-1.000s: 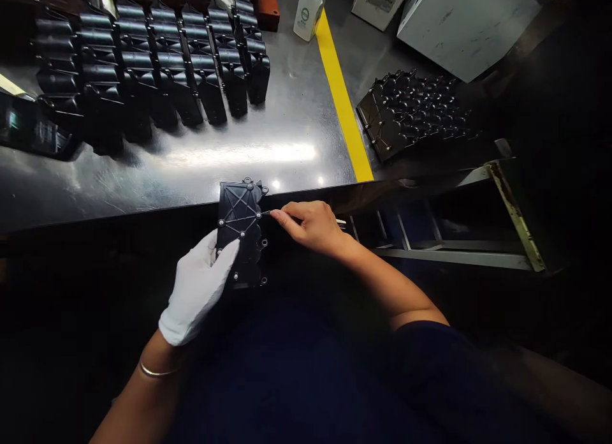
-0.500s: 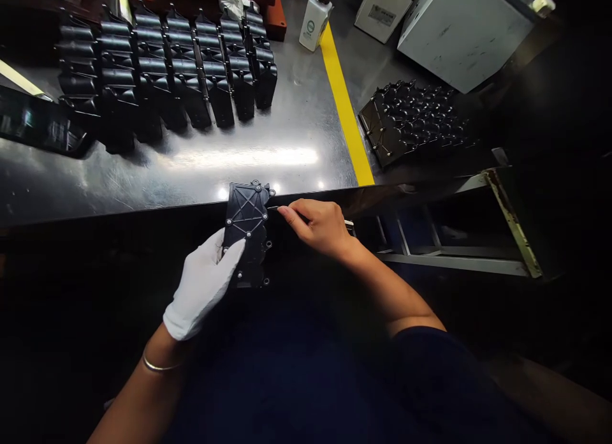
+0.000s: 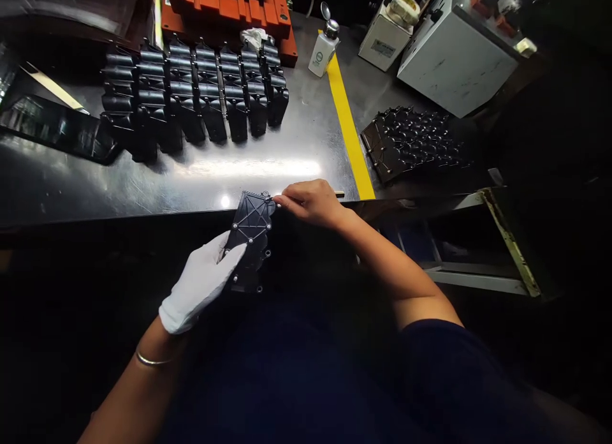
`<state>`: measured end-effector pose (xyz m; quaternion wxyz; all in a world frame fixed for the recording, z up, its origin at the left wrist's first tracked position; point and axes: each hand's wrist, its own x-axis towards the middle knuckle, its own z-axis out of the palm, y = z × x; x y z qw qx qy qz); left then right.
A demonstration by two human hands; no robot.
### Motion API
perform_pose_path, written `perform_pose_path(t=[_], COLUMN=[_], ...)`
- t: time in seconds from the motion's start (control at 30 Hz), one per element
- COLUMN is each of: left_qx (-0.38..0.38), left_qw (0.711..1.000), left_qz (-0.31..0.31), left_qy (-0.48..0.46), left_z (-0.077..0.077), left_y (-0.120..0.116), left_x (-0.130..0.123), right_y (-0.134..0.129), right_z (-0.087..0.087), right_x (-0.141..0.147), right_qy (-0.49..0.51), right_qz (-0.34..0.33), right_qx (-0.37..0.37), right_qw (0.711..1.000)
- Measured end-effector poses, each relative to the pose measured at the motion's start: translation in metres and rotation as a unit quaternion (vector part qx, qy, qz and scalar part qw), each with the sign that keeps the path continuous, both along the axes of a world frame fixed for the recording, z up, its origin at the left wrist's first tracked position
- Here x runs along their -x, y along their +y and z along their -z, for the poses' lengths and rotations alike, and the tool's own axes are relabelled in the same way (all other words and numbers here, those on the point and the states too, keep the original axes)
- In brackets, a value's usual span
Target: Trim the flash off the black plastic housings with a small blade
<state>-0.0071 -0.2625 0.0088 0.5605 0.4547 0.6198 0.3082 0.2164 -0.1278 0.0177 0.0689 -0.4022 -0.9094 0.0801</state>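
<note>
My left hand [image 3: 203, 278], in a white glove, grips a flat black plastic part [image 3: 252, 224] by its lower left side, thumb on its face. The part has crossed ribs and small round metal spots, and is held at the front edge of the metal table. My bare right hand [image 3: 310, 201] is pinched at the part's upper right corner. A thin tool seems to be in its fingers, with a short end showing beyond the hand; its tip is hidden.
Rows of black parts [image 3: 205, 93] stand on the metal table [image 3: 306, 125]. Behind are an orange block [image 3: 229, 13] and a white bottle [image 3: 324, 51]. Right of the yellow tape [image 3: 345, 118] lie more black parts [image 3: 421, 138], a small box [image 3: 382, 42] and a grey case [image 3: 459, 55].
My right hand has moved up along the part's right edge to its top corner. The part is tilted slightly clockwise. The view has shifted, showing more of the table's back.
</note>
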Motion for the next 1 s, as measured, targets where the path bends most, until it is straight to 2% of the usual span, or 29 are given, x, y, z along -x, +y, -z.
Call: perform_pose_path(t=[0.17, 0.23, 0.33, 0.37, 0.43, 0.5, 0.53, 0.57, 0.6, 0.67, 0.7, 0.73, 0.77, 0.8, 0.83, 0.93, 1.0], left_qx=[-0.002, -0.005, 0.0, 0.004, 0.008, -0.003, -0.028, -0.069, -0.122, -0.202, -0.194, -0.151, -0.088, -0.006, 0.031, 0.049, 0.022], left_qw=[1.0, 1.0, 1.0, 0.998, 0.989, 0.971, 0.969, 0.975, 0.983, 0.964, 0.953, 0.952, 0.953, 0.949, 0.943, 0.938, 0.937], left_qz=[0.0, -0.004, 0.021, 0.051, 0.147, 0.241, 0.244, 0.202, 0.112, -0.135, -0.224, -0.266, -0.267, -0.223, -0.193, -0.193, -0.224], left_qy=[0.0, -0.006, -0.021, -0.022, -0.011, 0.01, 0.027, 0.052, 0.085, 0.107, 0.063, -0.015, -0.112, -0.222, -0.268, -0.283, -0.267], left_z=[0.001, -0.001, -0.008, -0.011, -0.015, -0.014, -0.012, -0.008, -0.003, 0.007, 0.013, 0.019, 0.024, 0.029, 0.035, 0.053, 0.064], left_y=[0.0, -0.001, -0.002, -0.003, -0.007, -0.013, -0.016, -0.02, -0.024, -0.031, -0.034, -0.036, -0.039, -0.042, -0.044, -0.048, -0.049], left_x=[-0.001, -0.003, -0.001, 0.003, 0.013, 0.027, 0.033, 0.039, 0.044, 0.047, 0.045, 0.04, 0.033, 0.024, 0.014, -0.012, -0.019], right_y=[0.005, 0.009, 0.009, 0.006, -0.005, -0.021, -0.031, -0.041, -0.05, -0.069, -0.077, -0.084, -0.09, -0.096, -0.1, -0.109, -0.112], right_z=[0.003, 0.005, 0.006, 0.006, 0.006, 0.006, 0.007, 0.009, 0.011, 0.018, 0.022, 0.027, 0.032, 0.037, 0.043, 0.059, 0.068], right_x=[0.002, 0.003, 0.003, 0.002, -0.002, -0.006, -0.009, -0.012, -0.015, -0.018, -0.018, -0.017, -0.015, -0.011, -0.005, 0.011, 0.018], right_qy=[-0.017, -0.021, 0.069, 0.128, 0.227, 0.253, 0.253, 0.263, 0.29, 0.381, 0.427, 0.464, 0.49, 0.503, 0.506, 0.501, 0.521], right_qz=[0.018, 0.049, 0.119, 0.13, 0.1, 0.03, 0.005, 0.002, 0.022, 0.102, 0.139, 0.164, 0.177, 0.179, 0.173, 0.178, 0.247], right_qx=[-0.003, 0.009, 0.075, 0.128, 0.28, 0.437, 0.492, 0.524, 0.532, 0.502, 0.481, 0.465, 0.458, 0.46, 0.468, 0.464, 0.417], right_qw=[1.0, 0.999, 0.988, 0.975, 0.927, 0.862, 0.833, 0.81, 0.795, 0.77, 0.753, 0.736, 0.72, 0.71, 0.704, 0.709, 0.703])
